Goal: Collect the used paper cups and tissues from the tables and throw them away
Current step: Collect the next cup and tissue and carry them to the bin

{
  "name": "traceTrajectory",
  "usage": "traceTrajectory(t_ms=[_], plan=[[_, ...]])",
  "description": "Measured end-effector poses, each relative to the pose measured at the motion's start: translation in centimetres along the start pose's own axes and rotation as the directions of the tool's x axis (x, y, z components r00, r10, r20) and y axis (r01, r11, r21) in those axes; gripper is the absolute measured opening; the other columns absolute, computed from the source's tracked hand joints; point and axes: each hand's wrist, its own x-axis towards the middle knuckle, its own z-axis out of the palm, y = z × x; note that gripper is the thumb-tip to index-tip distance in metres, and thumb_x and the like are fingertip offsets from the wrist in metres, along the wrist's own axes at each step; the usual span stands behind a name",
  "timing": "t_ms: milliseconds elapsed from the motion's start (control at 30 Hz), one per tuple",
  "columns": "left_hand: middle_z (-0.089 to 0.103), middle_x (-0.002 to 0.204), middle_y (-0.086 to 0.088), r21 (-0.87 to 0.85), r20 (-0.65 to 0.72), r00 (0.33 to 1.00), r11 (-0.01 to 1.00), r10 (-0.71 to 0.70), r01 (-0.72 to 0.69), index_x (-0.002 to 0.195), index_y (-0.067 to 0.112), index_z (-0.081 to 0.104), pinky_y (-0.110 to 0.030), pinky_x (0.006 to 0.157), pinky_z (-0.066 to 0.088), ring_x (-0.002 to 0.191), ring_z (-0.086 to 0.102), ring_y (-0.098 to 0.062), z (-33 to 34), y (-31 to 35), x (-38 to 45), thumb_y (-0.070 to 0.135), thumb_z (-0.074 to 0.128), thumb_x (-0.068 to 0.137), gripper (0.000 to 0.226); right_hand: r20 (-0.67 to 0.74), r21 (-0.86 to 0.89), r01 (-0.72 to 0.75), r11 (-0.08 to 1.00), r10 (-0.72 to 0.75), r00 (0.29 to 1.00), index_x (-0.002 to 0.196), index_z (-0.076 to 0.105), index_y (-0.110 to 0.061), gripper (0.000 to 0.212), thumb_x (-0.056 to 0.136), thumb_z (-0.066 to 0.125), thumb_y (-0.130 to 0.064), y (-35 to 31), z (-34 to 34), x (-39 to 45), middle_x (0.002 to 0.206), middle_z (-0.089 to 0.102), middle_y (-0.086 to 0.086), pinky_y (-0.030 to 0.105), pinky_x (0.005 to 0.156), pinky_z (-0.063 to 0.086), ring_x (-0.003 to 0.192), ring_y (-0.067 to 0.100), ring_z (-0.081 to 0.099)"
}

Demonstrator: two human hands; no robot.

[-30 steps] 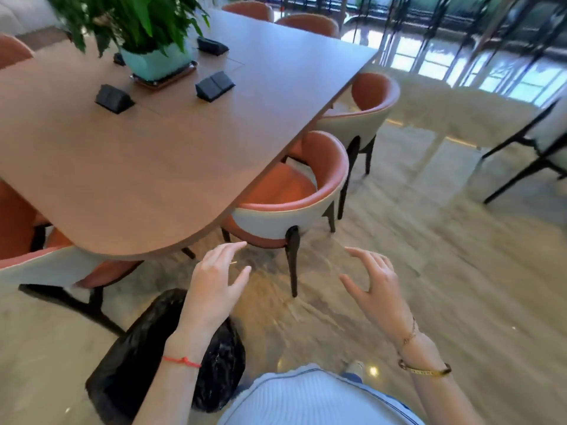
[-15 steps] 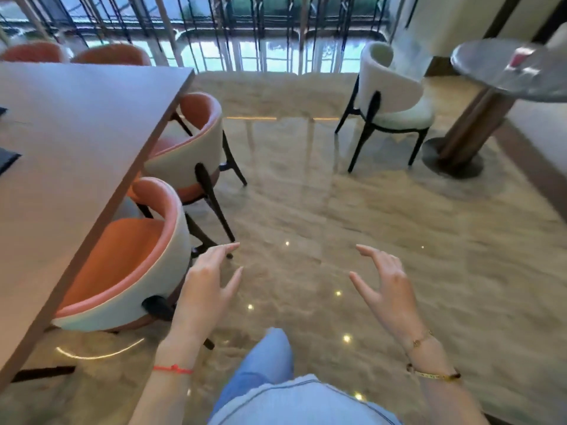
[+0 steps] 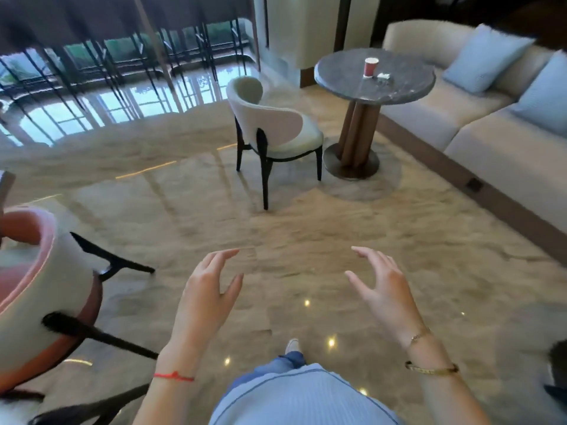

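While hands (image 3: 207, 294) hover, cup (image 3: 370, 67) stands

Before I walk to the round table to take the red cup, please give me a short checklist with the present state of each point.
1. Both hands free: left hand and right hand hold nothing. Ok.
2. Red paper cup stands upright on the round table. Ok.
3. White crumpled tissue lies beside the cup, apart from it. Ok.
4. Floor between the person and the table looks free; the white chair stands left of the table. Ok.
5. Cup empty or not: cannot tell.
6. Trash bag at hand: not in view, not ok.
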Motion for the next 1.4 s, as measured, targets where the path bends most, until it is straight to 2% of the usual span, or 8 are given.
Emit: traceTrajectory(t_ms=[200,400,667,800,933,1000,1167,1400], plan=[[0.057,0.113,0.012,-0.001,0.098,0.989,0.993,0.115,-0.115,0.123,0.022,0.059,-0.023,0.091,0.043,0.110,0.058,-0.013,3.0,2.3,15.7,0.023,0.068,0.086,0.038,-0.092,-0.008,-0.097,0.995,0.096,0.991,0.124,0.057,-0.021,0.042,0.084,0.069,-0.026,3.0,-1.4,11.7,0.117,0.061,-0.006,0.017,0.097,0.032,0.115,0.016,0.050],[0.058,0.119,0.011,-0.006,0.154,0.974,0.986,0.166,-0.167,0.126,0.026,0.056,-0.023,0.093,0.042,0.113,0.056,-0.011,8.3,4.0,28.8,0.026,0.066,0.088,0.039,-0.099,0.006,-0.167,0.986,0.166,0.981,0.126,0.055,-0.025,0.043,0.086,0.066,-0.030,7.9,-1.7,22.7,0.119,0.058,-0.010,0.021,0.098,0.033,0.118,0.012,0.046],[0.058,0.126,0.005,-0.022,0.159,0.973,0.986,0.166,-0.164,0.131,0.022,0.054,-0.022,0.090,0.042,0.107,0.057,-0.012,16.8,9.3,47.6,0.023,0.066,0.088,0.045,-0.130,-0.009,-0.158,0.987,0.156,0.979,0.123,0.057,-0.021,0.042,0.084,0.069,-0.025,16.4,-5.3,42.0,0.116,0.061,-0.006,0.013,0.093,0.028,0.114,0.016,0.049],[0.058,0.125,0.007,-0.056,0.140,0.974,0.984,0.176,-0.169,0.132,0.021,0.052,-0.022,0.095,0.040,0.115,0.054,-0.010,20.2,13.0,57.2,0.022,0.067,0.087,0.048,-0.146,-0.031,-0.148,0.989,0.142,0.979,0.124,0.057,-0.021,0.042,0.084,0.069,-0.025,20.2,-8.3,52.4,0.115,0.061,-0.007,0.010,0.091,0.028,0.112,0.016,0.050],[0.059,0.122,0.005,-0.083,0.125,0.978,0.984,0.168,-0.158,0.133,0.021,0.051,-0.024,0.097,0.042,0.115,0.055,-0.009,23.7,15.4,65.7,0.020,0.068,0.086,0.050,-0.131,-0.017,-0.150,0.988,0.147,0.981,0.124,0.056,-0.019,0.041,0.085,0.068,-0.025,23.5,-10.1,61.5,0.118,0.060,-0.006,0.008,0.091,0.027,0.115,0.014,0.049],[0.059,0.123,0.004,-0.090,0.131,0.977,0.984,0.168,-0.157,0.133,0.020,0.050,-0.021,0.098,0.040,0.115,0.054,-0.007,25.6,16.2,69.8,0.020,0.068,0.086,0.050,-0.127,-0.015,-0.159,0.987,0.155,0.980,0.124,0.057,-0.019,0.040,0.086,0.068,-0.024,25.2,-10.6,65.8,0.119,0.060,-0.005,0.011,0.093,0.029,0.116,0.015,0.049],[0.056,0.126,0.007,-0.082,0.147,0.973,0.983,0.175,-0.165,0.134,0.025,0.048,-0.025,0.096,0.042,0.114,0.054,-0.010,30.9,17.1,80.1,0.025,0.066,0.087,0.051,-0.132,-0.020,-0.180,0.983,0.176,0.975,0.122,0.058,-0.017,0.039,0.085,0.069,-0.021,29.9,-10.5,76.0,0.118,0.061,-0.003,0.018,0.096,0.033,0.114,0.017,0.051],[0.055,0.128,0.004,-0.113,0.156,0.968,0.977,0.198,-0.182,0.135,0.025,0.045,-0.026,0.095,0.043,0.115,0.054,-0.013,38.0,19.7,96.0,0.021,0.069,0.085,0.056,-0.172,-0.054,-0.203,0.978,0.191,0.966,0.119,0.061,-0.015,0.037,0.084,0.070,-0.020,36.3,-11.0,91.3,0.118,0.062,0.000,0.028,0.099,0.039,0.112,0.021,0.051]])
